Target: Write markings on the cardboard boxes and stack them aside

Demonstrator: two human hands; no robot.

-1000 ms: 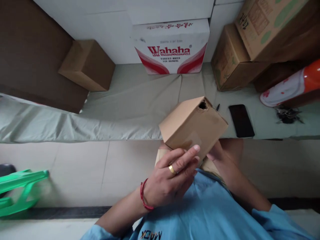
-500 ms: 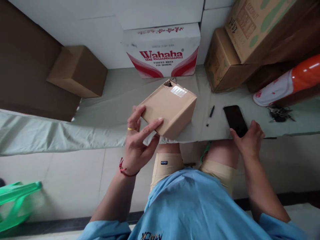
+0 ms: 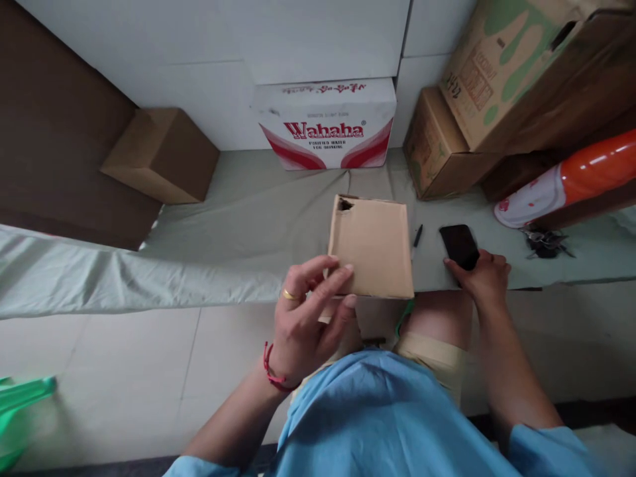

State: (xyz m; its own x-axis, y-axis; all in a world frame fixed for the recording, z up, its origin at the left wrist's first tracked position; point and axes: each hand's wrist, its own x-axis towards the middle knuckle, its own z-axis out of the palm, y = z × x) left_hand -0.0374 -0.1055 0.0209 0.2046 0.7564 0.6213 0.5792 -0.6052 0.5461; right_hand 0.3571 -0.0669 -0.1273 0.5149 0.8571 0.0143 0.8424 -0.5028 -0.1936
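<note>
A small cardboard box stands near the table's front edge, its broad plain side towards me and a torn hole at its upper left corner. My left hand grips it by the lower left edge, fingertips pressed on the near side. The rest of the box is hidden behind that side. To the right, my right hand is closed round the near end of a black smartphone, which lies on the cloth. Between box and phone there is a black pen, partly covered by the box.
A white Wahaha carton stands against the wall. Brown cartons are stacked at the right, beside an orange and white can and some keys. At the left sits another brown box. Pale green cloth covers the table.
My left hand has moved right and turned the box, so its broad side faces me squarely and the taped label is out of sight. The right hand stays at the phone.
</note>
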